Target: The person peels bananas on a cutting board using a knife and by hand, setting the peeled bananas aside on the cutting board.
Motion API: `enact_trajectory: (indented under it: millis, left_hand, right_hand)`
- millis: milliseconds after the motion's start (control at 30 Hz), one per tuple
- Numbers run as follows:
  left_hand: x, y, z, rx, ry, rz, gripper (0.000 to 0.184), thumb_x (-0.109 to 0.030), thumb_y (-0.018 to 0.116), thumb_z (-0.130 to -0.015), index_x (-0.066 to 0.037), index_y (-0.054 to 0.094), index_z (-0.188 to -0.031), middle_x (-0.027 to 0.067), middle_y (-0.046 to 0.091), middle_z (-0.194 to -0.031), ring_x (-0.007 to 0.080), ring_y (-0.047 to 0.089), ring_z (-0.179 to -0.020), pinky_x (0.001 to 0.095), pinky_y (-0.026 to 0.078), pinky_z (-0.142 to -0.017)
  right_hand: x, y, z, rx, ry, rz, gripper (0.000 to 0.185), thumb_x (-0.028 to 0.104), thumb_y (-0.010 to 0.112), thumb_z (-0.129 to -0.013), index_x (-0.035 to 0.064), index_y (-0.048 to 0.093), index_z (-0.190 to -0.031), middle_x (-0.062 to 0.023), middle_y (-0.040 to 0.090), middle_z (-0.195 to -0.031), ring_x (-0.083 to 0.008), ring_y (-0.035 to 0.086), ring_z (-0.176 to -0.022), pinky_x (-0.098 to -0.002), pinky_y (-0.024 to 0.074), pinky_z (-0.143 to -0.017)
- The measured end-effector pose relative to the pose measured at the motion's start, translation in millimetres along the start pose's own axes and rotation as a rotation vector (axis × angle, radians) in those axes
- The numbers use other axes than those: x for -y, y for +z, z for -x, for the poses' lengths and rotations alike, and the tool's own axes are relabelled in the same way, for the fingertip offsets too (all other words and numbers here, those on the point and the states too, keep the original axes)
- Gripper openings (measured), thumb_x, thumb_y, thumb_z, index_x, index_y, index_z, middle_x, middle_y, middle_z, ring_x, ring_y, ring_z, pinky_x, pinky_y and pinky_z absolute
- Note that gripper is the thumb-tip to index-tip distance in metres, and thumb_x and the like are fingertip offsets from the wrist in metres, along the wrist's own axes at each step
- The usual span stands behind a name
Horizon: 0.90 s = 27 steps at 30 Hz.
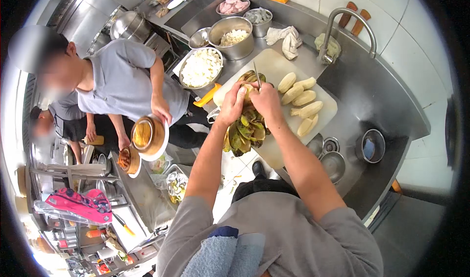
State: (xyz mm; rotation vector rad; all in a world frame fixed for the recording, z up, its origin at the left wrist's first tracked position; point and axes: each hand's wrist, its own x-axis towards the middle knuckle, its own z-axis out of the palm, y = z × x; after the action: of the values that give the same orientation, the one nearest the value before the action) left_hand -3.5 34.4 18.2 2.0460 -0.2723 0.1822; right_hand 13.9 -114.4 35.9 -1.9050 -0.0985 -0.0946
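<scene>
Over the near-left edge of a white cutting board (274, 61), both hands are close together. My left hand (232, 103) is closed around a pale, partly peeled piece that looks like a plantain (247, 92). My right hand (266, 101) grips a small knife (256, 72), its blade pointing up and away from me; the handle is hidden in my fingers. Below and behind the hands lies a heap of dark green and brown peels (247, 130). Several pale peeled plantains (306, 98) rest on the board to the right.
Left of the board stand a bowl of chopped white pieces (201, 67) and a metal pot (240, 52). A faucet (333, 32) arches over the sink at right, which holds a small pot (370, 146). At left, a co-worker (122, 76) carries two round dishes.
</scene>
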Motion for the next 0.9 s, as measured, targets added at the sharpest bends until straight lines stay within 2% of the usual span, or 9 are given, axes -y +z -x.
enact_trajectory:
  millis: [333,533,567,600,667,733,800,833,900]
  left_hand:
    - [-1.5,0.0,-0.2,-0.055,0.007,-0.003,0.039,-0.032,0.041,-0.106,0.001,0.054,-0.123,0.0187,0.065,-0.109,0.0256,0.06,-0.103,0.0357,0.045,-0.095]
    - [-4.5,5.1,5.6,-0.096,-0.011,-0.066,0.035,-0.027,0.041,-0.105,-0.001,0.054,-0.124,0.0186,0.062,-0.117,0.0277,0.058,-0.111,0.0365,0.042,-0.099]
    - [-1.0,8.4,3.6,-0.125,0.033,-0.084,0.033,-0.026,0.044,-0.104,-0.002,0.054,-0.125,0.0183,0.061,-0.118,0.0285,0.057,-0.113,0.0368,0.042,-0.1]
    - [0.2,8.2,4.1,-0.153,0.066,-0.104,0.032,-0.024,0.048,-0.102,-0.002,0.054,-0.125,0.018,0.06,-0.12,0.0294,0.056,-0.115,0.0371,0.041,-0.101]
    - [-9.7,4.5,8.5,-0.025,0.054,-0.14,0.031,-0.02,0.055,-0.099,-0.003,0.054,-0.125,0.0163,0.059,-0.119,0.0299,0.055,-0.116,0.037,0.041,-0.102]
    - [-11.0,1.8,9.6,-0.065,0.007,-0.077,0.025,-0.018,0.062,-0.096,-0.004,0.057,-0.117,0.0123,0.062,-0.111,0.0234,0.058,-0.104,0.0337,0.045,-0.095]
    - [-4.8,3.4,9.0,-0.083,-0.013,-0.012,0.024,-0.018,0.062,-0.097,-0.003,0.058,-0.115,0.0117,0.064,-0.105,0.0216,0.06,-0.097,0.0328,0.047,-0.091]
    - [-19.1,4.7,8.5,-0.092,0.009,-0.115,0.023,-0.019,0.056,-0.1,-0.002,0.057,-0.115,0.0087,0.064,-0.103,0.017,0.058,-0.098,0.0311,0.046,-0.09]
    - [-13.1,7.5,5.7,-0.127,0.0,-0.039,0.023,-0.019,0.055,-0.1,-0.002,0.056,-0.116,0.0119,0.065,-0.103,0.0198,0.06,-0.096,0.0322,0.047,-0.089]
  right_hand:
    - [-14.7,4.0,-0.2,0.013,0.107,-0.111,0.027,0.019,0.065,-0.077,0.0024,0.071,-0.097,-0.0226,0.071,-0.087,-0.0385,0.069,-0.083,-0.0433,0.0545,-0.077]
    - [-19.1,-1.4,-10.0,0.203,0.44,-0.237,0.034,0.026,0.07,-0.072,0.0029,0.065,-0.097,-0.0196,0.07,-0.079,-0.0341,0.069,-0.073,-0.0407,0.0555,-0.072]
    - [-25.9,2.4,-11.9,0.22,0.434,-0.277,0.035,0.029,0.071,-0.073,0.0032,0.066,-0.096,-0.0188,0.07,-0.08,-0.032,0.07,-0.07,-0.0397,0.0559,-0.068]
    - [-34.0,11.0,-13.3,0.163,0.341,-0.037,0.033,0.028,0.069,-0.075,0.0025,0.066,-0.096,-0.0167,0.071,-0.079,-0.03,0.07,-0.067,-0.0393,0.0555,-0.061]
    - [-13.0,-3.3,-3.3,0.199,0.264,-0.018,0.032,0.026,0.07,-0.077,0.0017,0.067,-0.097,-0.0135,0.07,-0.074,-0.0265,0.069,-0.06,-0.0376,0.0532,-0.053]
    - [-22.0,-1.1,-4.2,0.338,0.38,-0.32,0.031,0.024,0.072,-0.078,0.0015,0.067,-0.098,-0.0108,0.068,-0.069,-0.0224,0.066,-0.055,-0.0352,0.0505,-0.05]
    - [-34.0,-0.1,-9.1,0.406,0.274,-0.296,0.035,0.023,0.075,-0.077,0.0016,0.064,-0.102,-0.0084,0.065,-0.066,-0.0166,0.061,-0.049,-0.0323,0.0461,-0.045]
    - [-26.7,-7.0,-10.6,0.445,0.277,-0.257,0.038,0.025,0.073,-0.077,0.0013,0.063,-0.105,-0.0121,0.067,-0.073,-0.0215,0.064,-0.057,-0.0349,0.0491,-0.051]
    - [-22.3,-6.9,-12.2,0.437,0.221,-0.162,0.043,0.028,0.071,-0.078,0.0009,0.061,-0.111,-0.0186,0.069,-0.085,-0.0305,0.068,-0.074,-0.0394,0.0525,-0.064]
